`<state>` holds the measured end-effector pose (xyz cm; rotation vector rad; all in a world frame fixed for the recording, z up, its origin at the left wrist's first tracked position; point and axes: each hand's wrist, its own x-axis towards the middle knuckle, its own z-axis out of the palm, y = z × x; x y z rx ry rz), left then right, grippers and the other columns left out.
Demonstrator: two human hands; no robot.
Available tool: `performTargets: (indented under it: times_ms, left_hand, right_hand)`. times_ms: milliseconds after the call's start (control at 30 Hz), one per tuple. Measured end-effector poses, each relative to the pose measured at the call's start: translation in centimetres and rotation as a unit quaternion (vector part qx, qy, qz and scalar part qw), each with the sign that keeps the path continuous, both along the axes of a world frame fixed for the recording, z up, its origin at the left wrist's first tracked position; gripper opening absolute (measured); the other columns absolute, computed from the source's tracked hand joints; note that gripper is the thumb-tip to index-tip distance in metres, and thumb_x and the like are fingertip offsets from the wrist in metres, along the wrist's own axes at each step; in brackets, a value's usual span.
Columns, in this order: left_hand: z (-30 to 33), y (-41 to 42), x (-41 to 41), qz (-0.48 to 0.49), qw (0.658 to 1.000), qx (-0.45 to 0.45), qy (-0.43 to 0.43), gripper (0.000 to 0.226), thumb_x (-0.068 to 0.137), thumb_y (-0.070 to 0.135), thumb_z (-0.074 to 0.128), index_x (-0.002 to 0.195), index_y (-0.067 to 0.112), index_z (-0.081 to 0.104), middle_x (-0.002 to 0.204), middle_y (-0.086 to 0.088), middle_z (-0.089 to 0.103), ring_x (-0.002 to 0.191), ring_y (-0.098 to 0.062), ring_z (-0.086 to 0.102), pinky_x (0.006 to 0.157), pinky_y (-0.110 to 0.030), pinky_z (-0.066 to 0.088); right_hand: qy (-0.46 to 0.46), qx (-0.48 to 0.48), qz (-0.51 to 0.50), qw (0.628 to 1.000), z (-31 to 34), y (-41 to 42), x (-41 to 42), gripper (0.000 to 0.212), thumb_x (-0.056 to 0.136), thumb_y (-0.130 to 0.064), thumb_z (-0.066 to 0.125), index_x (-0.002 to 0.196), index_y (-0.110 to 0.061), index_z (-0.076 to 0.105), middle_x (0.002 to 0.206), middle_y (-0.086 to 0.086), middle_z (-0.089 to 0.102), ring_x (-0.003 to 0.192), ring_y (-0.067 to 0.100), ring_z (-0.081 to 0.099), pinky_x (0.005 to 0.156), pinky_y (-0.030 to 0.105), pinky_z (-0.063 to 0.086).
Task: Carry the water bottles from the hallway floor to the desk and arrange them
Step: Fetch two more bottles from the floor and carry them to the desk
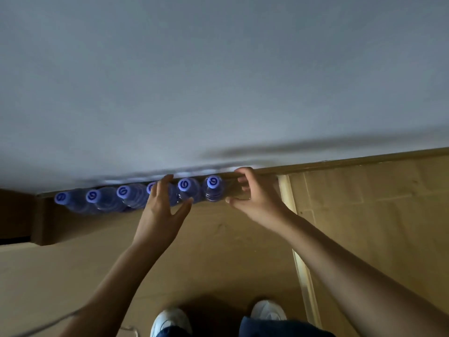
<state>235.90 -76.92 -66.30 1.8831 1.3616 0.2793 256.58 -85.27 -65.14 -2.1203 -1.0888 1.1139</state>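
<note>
Row of six capped water bottles (136,197) along the wall; left hand (161,207) and right hand (252,193), fingers spread and nothing yet gripped, are best closed round the bodies below the caps.

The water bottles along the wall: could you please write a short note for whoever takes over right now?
Left hand: open, fingers spread over the fourth and fifth caps, no grip visible.
Right hand: fingers curled beside the rightmost bottle, holding nothing as far as I can tell.
Bottles: six water bottles stand upright in a row on the floor against the wall.
Done: nothing lifted.
Left: carry all six to the desk (out of view) and arrange them.
</note>
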Motion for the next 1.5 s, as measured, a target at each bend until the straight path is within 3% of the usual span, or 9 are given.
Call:
performTargets:
  times_ms: [167, 300, 500, 633, 800, 900, 1133, 1400, 1500]
  left_hand:
    - [-7.4, 0.8, 2.0, -0.015, 0.999, 0.031, -0.022, 0.084, 0.086, 0.029, 0.072, 0.15, 0.017, 0.02, 0.15, -0.008, 0.035, 0.137, -0.02, 0.035, 0.104, -0.031, 0.035]
    - [-10.9, 1.4, 2.5, 0.025, 0.997, 0.018, -0.07, 0.09, 0.08, 0.019, 0.078, 0.149, 0.017, 0.019, 0.142, -0.007, 0.045, 0.129, -0.02, 0.046, 0.101, -0.034, 0.042]
    - [-13.1, 1.7, 2.5, 0.089, 0.988, -0.007, -0.128, 0.094, 0.071, 0.016, 0.085, 0.145, 0.017, 0.026, 0.118, 0.01, 0.055, 0.105, 0.001, 0.053, 0.083, -0.005, 0.041]
    - [-13.7, 1.6, 2.4, 0.084, 0.989, 0.013, -0.12, 0.064, 0.071, 0.024, 0.084, 0.124, 0.029, 0.048, 0.108, 0.019, 0.055, 0.101, -0.003, 0.056, 0.088, -0.021, 0.046]
    - [-14.3, 1.4, 2.2, 0.03, 0.993, 0.062, -0.098, 0.054, 0.074, 0.03, 0.082, 0.121, 0.023, 0.056, 0.114, 0.009, 0.049, 0.111, -0.01, 0.046, 0.092, -0.027, 0.039]
    - [-13.7, 1.2, 1.7, 0.021, 0.992, 0.034, -0.119, 0.045, 0.072, 0.031, 0.084, 0.109, 0.034, 0.057, 0.109, 0.009, 0.051, 0.107, -0.013, 0.051, 0.091, -0.03, 0.046]
    - [-4.7, -2.6, -0.2, 0.03, 0.992, -0.015, -0.12, 0.048, 0.073, 0.03, 0.084, 0.114, 0.021, 0.061, 0.111, 0.003, 0.051, 0.108, -0.017, 0.047, 0.088, -0.022, 0.039]
    - [15.7, -4.2, -6.0, 0.058, 0.99, -0.051, -0.119, 0.042, 0.074, 0.022, 0.083, 0.109, 0.02, 0.06, 0.104, 0.016, 0.044, 0.106, -0.014, 0.043, 0.087, -0.008, 0.034]
    - [24.7, -3.8, -8.7, 0.09, 0.987, -0.037, -0.126, 0.04, 0.074, 0.017, 0.083, 0.105, 0.024, 0.058, 0.103, 0.019, 0.043, 0.105, -0.019, 0.045, 0.086, -0.016, 0.037]
  right_hand:
    - [0.001, 0.002, 0.057, 0.998, -8.6, 2.8, 0.6, 0.083, 0.073, -0.026, 0.086, 0.141, -0.017, 0.04, 0.136, 0.004, 0.054, 0.122, 0.02, 0.053, 0.093, 0.029, 0.044]
    - [-0.004, 0.046, 0.082, 0.996, -12.7, 4.2, 0.3, 0.078, 0.066, -0.021, 0.09, 0.132, -0.01, 0.049, 0.124, 0.007, 0.062, 0.116, 0.022, 0.059, 0.094, 0.037, 0.05]
    - [-0.015, 0.105, 0.068, 0.992, -16.1, 4.5, 0.0, 0.071, 0.062, -0.023, 0.092, 0.121, -0.011, 0.056, 0.118, 0.006, 0.062, 0.112, 0.023, 0.059, 0.092, 0.044, 0.05]
    - [0.013, 0.125, 0.044, 0.991, -16.8, 4.0, -0.3, 0.067, 0.065, -0.026, 0.092, 0.12, -0.019, 0.054, 0.119, 0.0, 0.063, 0.111, 0.018, 0.061, 0.092, 0.043, 0.052]
    - [0.017, 0.128, 0.034, 0.991, -16.4, 3.6, 0.1, 0.063, 0.064, -0.029, 0.093, 0.115, -0.03, 0.056, 0.106, -0.019, 0.066, 0.101, -0.006, 0.062, 0.081, 0.015, 0.051]
    - [0.03, 0.112, 0.022, 0.993, -15.4, 2.5, 0.1, 0.061, 0.064, -0.031, 0.092, 0.114, -0.033, 0.058, 0.105, -0.021, 0.068, 0.098, -0.007, 0.064, 0.081, 0.017, 0.052]
    - [0.071, 0.058, 0.018, 0.996, -5.6, -1.3, -1.6, 0.061, 0.064, -0.033, 0.092, 0.117, -0.023, 0.064, 0.111, -0.01, 0.071, 0.103, 0.009, 0.067, 0.089, 0.046, 0.055]
    - [0.098, 0.043, 0.044, 0.993, 14.7, -2.6, -7.1, 0.064, 0.065, -0.032, 0.09, 0.12, -0.037, 0.057, 0.119, -0.013, 0.067, 0.109, 0.003, 0.062, 0.091, 0.029, 0.055]
    - [0.103, 0.058, 0.071, 0.99, 23.1, -1.4, -9.8, 0.062, 0.064, -0.036, 0.09, 0.117, -0.041, 0.058, 0.115, -0.016, 0.068, 0.106, -0.001, 0.063, 0.088, 0.018, 0.051]
